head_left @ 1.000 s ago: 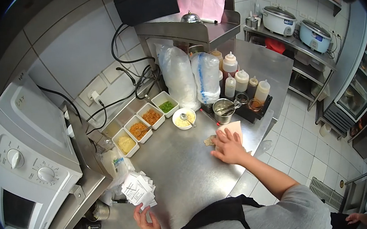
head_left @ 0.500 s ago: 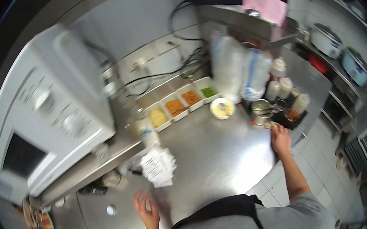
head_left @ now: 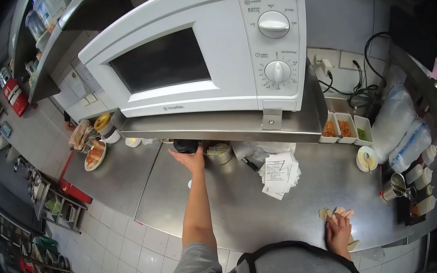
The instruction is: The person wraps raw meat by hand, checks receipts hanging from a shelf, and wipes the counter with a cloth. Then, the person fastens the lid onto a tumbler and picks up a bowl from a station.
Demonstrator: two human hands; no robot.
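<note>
My left hand (head_left: 191, 160) reaches under the front edge of the microwave shelf, fingers and thumb around the near side of a dark black object (head_left: 186, 145). The object's kind is unclear, and the shelf hides part of it. A jar (head_left: 219, 154) stands just to its right, and a small white cap lies near my left forearm. Close to the counter's front edge, my right hand (head_left: 338, 233) is closed over a crumpled, pale cloth (head_left: 345, 213), which is pressed on the steel counter (head_left: 236, 204).
A white microwave (head_left: 189, 65) sits on the raised shelf (head_left: 218, 131). Receipts (head_left: 281, 174) are piled below it. To the right are topping trays (head_left: 345, 127), a white bowl with a spoon (head_left: 366, 159), plastic bags (head_left: 395, 118) and sauce bottles (head_left: 422, 179). A food plate (head_left: 95, 155) stands far left.
My view has swung left toward the microwave. My left hand has moved from above the counter to the black object. My right hand, with the cloth, has come away from the sauce bottles toward the front edge.
</note>
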